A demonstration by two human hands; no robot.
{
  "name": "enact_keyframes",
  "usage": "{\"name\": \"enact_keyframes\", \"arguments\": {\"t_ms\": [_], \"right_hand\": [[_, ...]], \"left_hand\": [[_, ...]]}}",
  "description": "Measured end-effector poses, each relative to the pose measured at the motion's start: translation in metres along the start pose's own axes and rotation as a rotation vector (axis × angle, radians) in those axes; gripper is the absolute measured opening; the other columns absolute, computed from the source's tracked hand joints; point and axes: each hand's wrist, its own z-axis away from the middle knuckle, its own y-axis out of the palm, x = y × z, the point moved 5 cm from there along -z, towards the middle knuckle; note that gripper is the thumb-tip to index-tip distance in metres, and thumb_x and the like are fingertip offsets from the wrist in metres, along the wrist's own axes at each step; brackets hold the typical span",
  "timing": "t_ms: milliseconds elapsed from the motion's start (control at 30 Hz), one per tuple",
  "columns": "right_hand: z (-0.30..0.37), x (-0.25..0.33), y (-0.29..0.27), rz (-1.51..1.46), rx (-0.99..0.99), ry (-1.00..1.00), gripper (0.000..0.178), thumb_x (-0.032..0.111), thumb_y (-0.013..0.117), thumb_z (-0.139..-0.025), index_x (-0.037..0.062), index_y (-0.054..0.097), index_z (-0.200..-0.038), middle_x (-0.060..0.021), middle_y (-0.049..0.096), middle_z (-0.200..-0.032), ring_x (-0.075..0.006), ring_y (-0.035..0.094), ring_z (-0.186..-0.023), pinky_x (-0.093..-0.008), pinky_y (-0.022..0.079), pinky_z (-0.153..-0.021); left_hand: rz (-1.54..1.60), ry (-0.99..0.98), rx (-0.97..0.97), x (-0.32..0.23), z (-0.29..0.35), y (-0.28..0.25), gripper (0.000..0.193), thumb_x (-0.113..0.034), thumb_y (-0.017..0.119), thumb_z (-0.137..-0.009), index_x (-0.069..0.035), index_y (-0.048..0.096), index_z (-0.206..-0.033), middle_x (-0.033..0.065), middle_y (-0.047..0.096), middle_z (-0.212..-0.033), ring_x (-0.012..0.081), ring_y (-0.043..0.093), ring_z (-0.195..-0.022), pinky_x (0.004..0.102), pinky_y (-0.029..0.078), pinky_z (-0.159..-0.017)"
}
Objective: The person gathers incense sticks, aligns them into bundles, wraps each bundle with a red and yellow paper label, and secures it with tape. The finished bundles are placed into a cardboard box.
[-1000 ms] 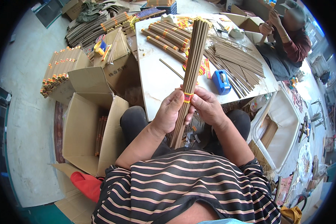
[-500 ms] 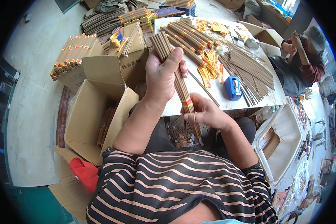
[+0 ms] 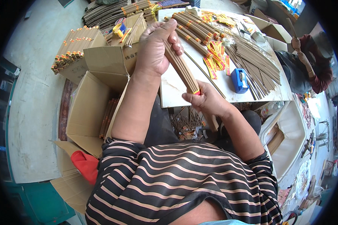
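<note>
A bundle of brown incense sticks slants across the front edge of the table in both my hands. My left hand is closed round its upper end, covering the tips. Lower down, my right hand wraps the bundle at a red and yellow paper band, with the fingers mostly hidden behind the sticks. The bundle's lower end sticks out below that hand, over the floor. On the white table beyond lie finished banded bundles, loose red and yellow labels and loose sticks.
A blue tape dispenser stands near the table's front right. An open cardboard box with bundles inside is at my left, below a stack of banded bundles. Another person holds sticks at the right, near a white-lined container.
My left hand has slid up and now covers the bundle's upper tips. My right hand has closed over the band. The other person's hands now hold sticks upright.
</note>
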Motion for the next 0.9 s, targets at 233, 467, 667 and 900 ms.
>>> {"name": "enact_keyframes", "arguments": {"t_ms": [233,467,667,900], "right_hand": [[0.012,-0.013,0.012,-0.192,0.165,0.02,0.022,0.017,0.068,-0.081,0.0065,0.049,-0.082,0.0007,0.049,-0.06,-0.0079,0.046,-0.045,-0.021,0.037,-0.042],[-0.002,0.052,-0.008,0.333,-0.109,-0.26,0.041,0.024,0.076,-0.071,0.0014,0.054,-0.097,-0.0038,0.059,-0.082,-0.0108,0.054,-0.074,-0.0265,0.046,-0.069],[-0.031,0.026,-0.022,0.239,-0.241,-0.307,0.022,0.016,0.063,-0.084,0.0038,0.054,-0.1,-0.0025,0.059,-0.082,-0.0091,0.052,-0.077,-0.0267,0.044,-0.073],[-0.044,0.027,-0.025,0.279,-0.217,-0.36,0.02,0.018,0.063,-0.084,0.0044,0.054,-0.095,-0.0016,0.058,-0.074,-0.0101,0.051,-0.071,-0.0271,0.045,-0.068]], "left_hand": [[0.142,0.01,0.201,-0.007,0.009,0.018,0.027,-0.026,0.06,-0.086,-0.011,0.048,-0.068,-0.0019,0.042,-0.052,0.0104,0.046,-0.044,0.0246,0.037,-0.041],[-0.26,0.299,0.129,-0.033,0.012,0.064,0.024,-0.019,0.07,-0.079,-0.007,0.05,-0.075,0.0,0.053,-0.056,0.0052,0.05,-0.044,0.0182,0.039,-0.037],[-0.606,0.284,0.021,0.011,-0.004,0.04,0.032,-0.026,0.074,-0.076,-0.004,0.052,-0.085,-0.0002,0.053,-0.072,0.0036,0.051,-0.067,0.0188,0.044,-0.059],[-0.642,0.335,0.023,0.007,-0.009,0.046,0.036,-0.015,0.071,-0.078,-0.004,0.045,-0.101,-0.0006,0.051,-0.067,0.004,0.046,-0.054,0.0177,0.039,-0.048]]}}
